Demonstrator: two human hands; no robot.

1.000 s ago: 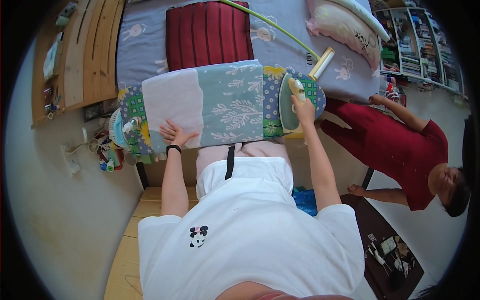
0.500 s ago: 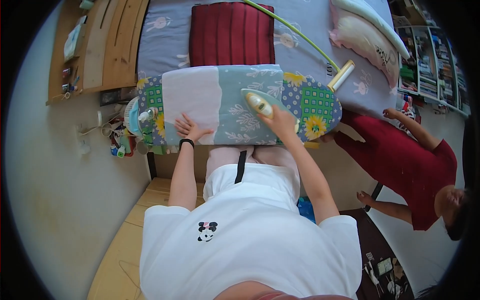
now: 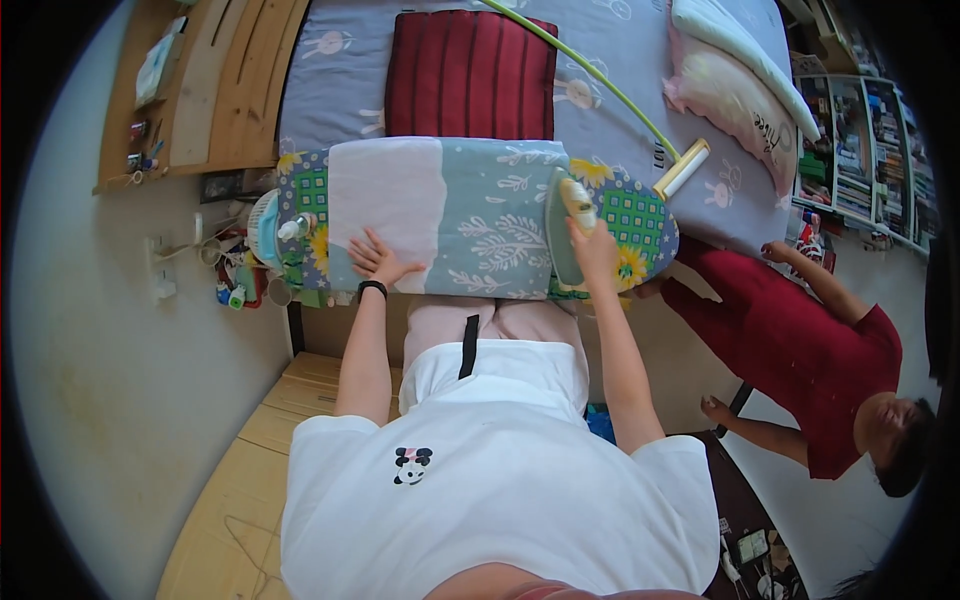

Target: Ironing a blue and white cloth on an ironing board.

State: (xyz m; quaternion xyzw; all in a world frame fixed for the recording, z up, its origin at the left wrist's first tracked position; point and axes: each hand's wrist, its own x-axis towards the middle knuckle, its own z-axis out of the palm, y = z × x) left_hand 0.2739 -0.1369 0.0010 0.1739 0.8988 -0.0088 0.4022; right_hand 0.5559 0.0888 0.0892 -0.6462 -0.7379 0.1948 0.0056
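A folded cloth (image 3: 490, 200), pale pink on the left and blue-green with white leaf prints on the right, lies across a flowered ironing board (image 3: 650, 215). My left hand (image 3: 377, 258) rests flat on the pink part with its fingers spread. Around the handle of a pale green and cream iron (image 3: 562, 235), my right hand (image 3: 592, 245) is closed. The iron sits at the cloth's right edge, its tip pointing away from me. How far its soleplate overlaps the cloth, I cannot tell.
A white spray bottle (image 3: 292, 228) stands at the board's left end. Beyond are a bed (image 3: 340, 85), a red striped cushion (image 3: 470, 75) and a green-handled roller (image 3: 685, 168). A person in red (image 3: 790, 350) stands at the right. Shelves (image 3: 860, 150) line the far right.
My right hand has moved the iron rightward to the cloth's right edge and turned its tip from upper left to nearly straight away. My left hand keeps its place.
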